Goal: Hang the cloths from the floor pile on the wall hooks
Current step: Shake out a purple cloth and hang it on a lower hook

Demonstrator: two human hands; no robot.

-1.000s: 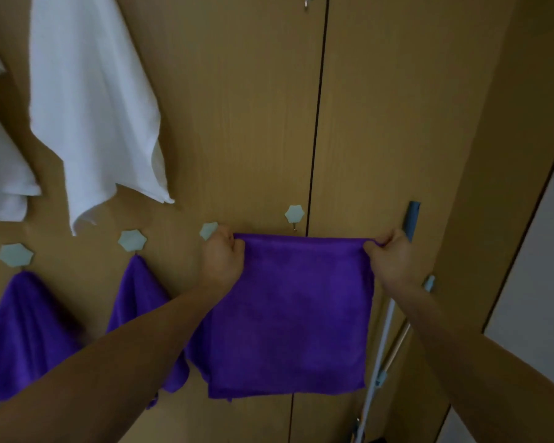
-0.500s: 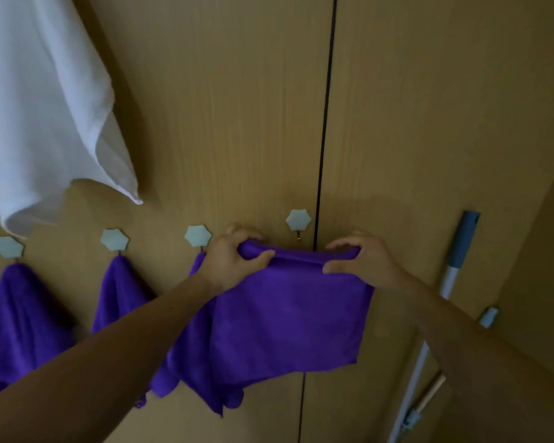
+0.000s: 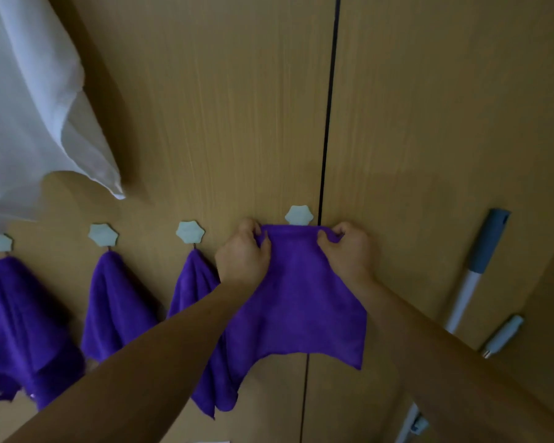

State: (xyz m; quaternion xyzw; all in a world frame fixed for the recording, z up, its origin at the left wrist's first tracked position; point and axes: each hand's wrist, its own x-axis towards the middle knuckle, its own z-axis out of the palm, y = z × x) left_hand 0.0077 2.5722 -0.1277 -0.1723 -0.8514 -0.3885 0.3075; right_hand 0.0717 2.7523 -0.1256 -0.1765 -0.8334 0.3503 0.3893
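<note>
Along the wooden wall you are looking at three purple cloths already draped from their hooks: the first cloth (image 3: pixel 16 321) at the left edge, the second cloth (image 3: pixel 115 305) beside it, and the third cloth (image 3: pixel 189 282) just left of your arm. Your left hand (image 3: pixel 243 257) is pinching the top hem of the fourth purple cloth (image 3: pixel 298 302), thumb in front and fingers curled behind. Your right hand (image 3: pixel 349 251) is pinching the same hem on the other side, so the gathered edge is running level, left to right, between your two hands. The rest of the cloth is hanging down flat against the panel.

The free hook (image 3: pixel 298 215) is sitting directly above the middle of that hem, touching or nearly touching it, at the right edge of the left panel, just beside the dark seam (image 3: pixel 328 123). Both hands are about equally near it. Its prong is hidden behind the hem, so you are likely needing to lift the bunched middle up and over it. The mop handle (image 3: pixel 480 257) is leaning well off to the right.
</note>
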